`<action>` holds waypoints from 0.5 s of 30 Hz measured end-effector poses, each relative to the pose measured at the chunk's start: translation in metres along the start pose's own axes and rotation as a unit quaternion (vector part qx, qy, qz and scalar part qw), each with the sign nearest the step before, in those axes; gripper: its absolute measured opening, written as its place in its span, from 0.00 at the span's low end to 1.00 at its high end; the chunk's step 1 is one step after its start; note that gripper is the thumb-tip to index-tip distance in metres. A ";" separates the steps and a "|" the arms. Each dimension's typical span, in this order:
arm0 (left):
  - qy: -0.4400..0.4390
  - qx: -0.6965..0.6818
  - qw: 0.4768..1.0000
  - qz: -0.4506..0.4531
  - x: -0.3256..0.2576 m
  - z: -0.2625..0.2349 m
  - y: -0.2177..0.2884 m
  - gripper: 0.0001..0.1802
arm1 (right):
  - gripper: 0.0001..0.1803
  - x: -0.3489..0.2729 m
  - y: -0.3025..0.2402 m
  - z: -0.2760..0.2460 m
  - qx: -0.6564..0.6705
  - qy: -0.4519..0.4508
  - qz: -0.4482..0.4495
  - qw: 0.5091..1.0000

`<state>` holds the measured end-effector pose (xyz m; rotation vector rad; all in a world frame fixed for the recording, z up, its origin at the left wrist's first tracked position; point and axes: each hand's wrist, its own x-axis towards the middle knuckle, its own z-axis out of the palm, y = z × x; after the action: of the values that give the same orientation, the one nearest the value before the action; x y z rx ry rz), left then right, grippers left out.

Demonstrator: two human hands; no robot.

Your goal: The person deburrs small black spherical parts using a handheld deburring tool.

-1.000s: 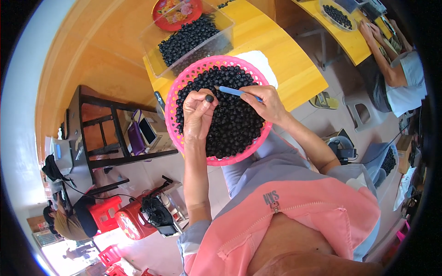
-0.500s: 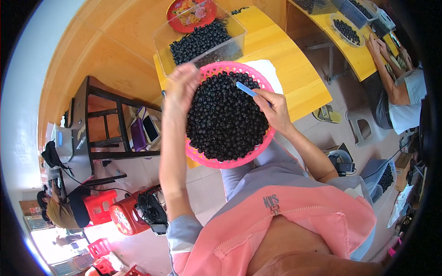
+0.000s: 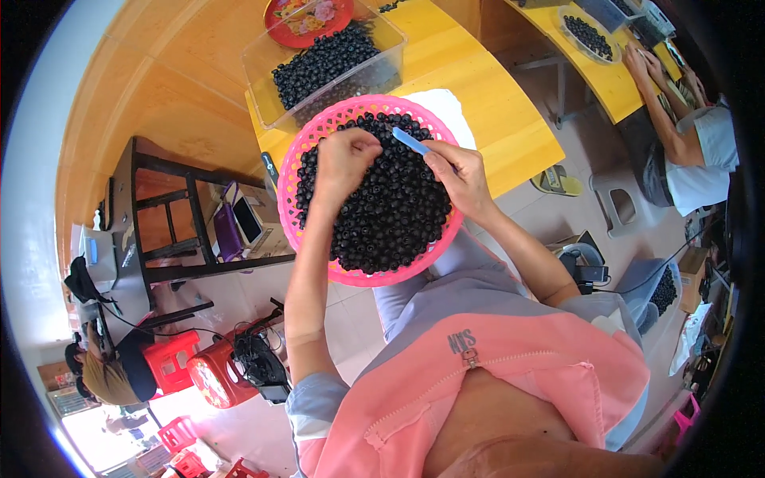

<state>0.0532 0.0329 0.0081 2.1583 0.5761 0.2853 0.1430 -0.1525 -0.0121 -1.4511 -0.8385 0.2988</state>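
A pink plastic basket (image 3: 288, 171) with a pierced rim is heaped with small black round bead-like pieces (image 3: 390, 219). Over the far left part of the heap, my left hand (image 3: 344, 163) has its fingers curled together; whatever they may hold is hidden. My right hand (image 3: 462, 175) grips a slim tool with a light-blue handle (image 3: 410, 141) above the right side of the heap. The tool points to the far left, toward my left fingers but apart from them, and its tip is too small to make out.
Beyond the basket, a clear plastic bin (image 3: 390, 76) of the same pieces stands on a yellow table (image 3: 502, 119), beside a red floral tray (image 3: 279, 24). Left is a black-framed rack (image 3: 147, 215). At another table, far right, a person's arms (image 3: 661, 111) work near a bowl (image 3: 612, 54).
My left hand has come from the basket's left rim inward over the heap, its fingers now curled. The right hand still holds the blue-handled tool. The whole view has shifted slightly.
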 end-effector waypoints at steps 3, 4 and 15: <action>0.026 0.116 0.993 -0.022 -0.007 0.030 -0.001 0.09 | 0.13 -0.001 0.000 0.002 0.004 0.004 -0.007 1.000; 0.026 0.116 0.993 -0.022 -0.008 0.036 0.002 0.09 | 0.13 -0.001 0.001 0.001 0.004 0.004 -0.008 1.000; 0.113 0.224 0.967 0.036 -0.007 0.052 -0.001 0.10 | 0.14 0.000 -0.002 -0.001 -0.018 -0.004 -0.018 1.000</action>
<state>0.0675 -0.0063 -0.0238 2.6061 0.7487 0.4838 0.1432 -0.1536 -0.0099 -1.4669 -0.8796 0.2649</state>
